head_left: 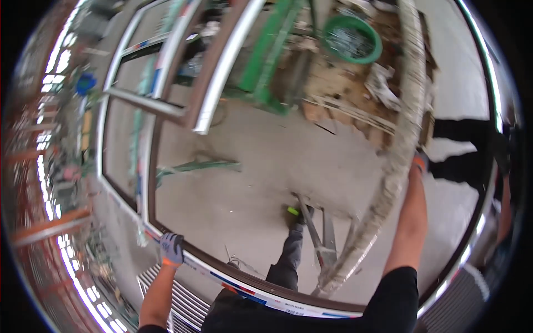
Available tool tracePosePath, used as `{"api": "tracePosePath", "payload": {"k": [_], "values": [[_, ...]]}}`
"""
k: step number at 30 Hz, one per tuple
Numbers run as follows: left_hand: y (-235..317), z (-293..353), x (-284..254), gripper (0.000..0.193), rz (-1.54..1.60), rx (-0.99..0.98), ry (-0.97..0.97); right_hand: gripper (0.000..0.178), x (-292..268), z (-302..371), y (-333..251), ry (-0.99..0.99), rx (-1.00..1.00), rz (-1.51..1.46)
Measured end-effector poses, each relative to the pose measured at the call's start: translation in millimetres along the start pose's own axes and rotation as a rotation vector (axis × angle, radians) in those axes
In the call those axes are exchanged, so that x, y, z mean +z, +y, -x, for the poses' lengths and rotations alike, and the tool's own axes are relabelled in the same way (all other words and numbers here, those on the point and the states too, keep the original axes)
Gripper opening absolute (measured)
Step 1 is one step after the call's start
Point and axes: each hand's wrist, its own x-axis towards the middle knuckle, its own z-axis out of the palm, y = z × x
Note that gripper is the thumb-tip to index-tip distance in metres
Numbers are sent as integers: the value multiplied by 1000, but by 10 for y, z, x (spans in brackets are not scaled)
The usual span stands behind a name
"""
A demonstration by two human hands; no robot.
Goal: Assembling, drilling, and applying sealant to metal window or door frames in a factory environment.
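A large brown window frame (pixel 239 273) with white, printed protective film crosses in front of my body. My left hand (pixel 171 248), in a grey glove with an orange cuff, is closed around its near left rail. My right arm reaches forward on the right. At its end, my gloved right hand (pixel 420 159) is beside a long bar wrapped in pale film (pixel 393 166), against its right edge. The fingers of that hand are mostly hidden, so its grip does not show.
A green basin (pixel 353 39) of small metal pieces rests on a worn board (pixel 327 77). Green metal supports (pixel 266 61) stand ahead, and more framing (pixel 130 99) is at left. A metal stand leg (pixel 327 238) is by my foot. Dark trousers (pixel 461 144) show at right.
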Motion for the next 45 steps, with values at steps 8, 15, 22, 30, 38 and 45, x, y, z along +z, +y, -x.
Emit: {"api": "tracePosePath", "payload": {"k": [8, 15, 22, 30, 38, 45], "values": [[-6, 130, -161, 22, 39, -49, 26, 38, -592, 625, -170, 277, -43, 254], [-108, 338, -252, 20, 61, -42, 92, 35, -1362, 1843, -12, 463, -209, 147], [-297, 710, -294, 22, 78, 21, 178, 32, -2993, 3612, -672, 594, -275, -11], [-385, 1031, -418, 29, 167, 80, 216, 26, -4921, 6075, -1389, 866, -883, -259], [1290, 1096, -1403, 85, 780, 564, 480, 35, -5975, 8206, -2642, 1063, -1070, 124], [1329, 1432, -2341, 97, 821, 560, 738, 33, -5502, 9295, -2845, 1259, -1386, 463]]}}
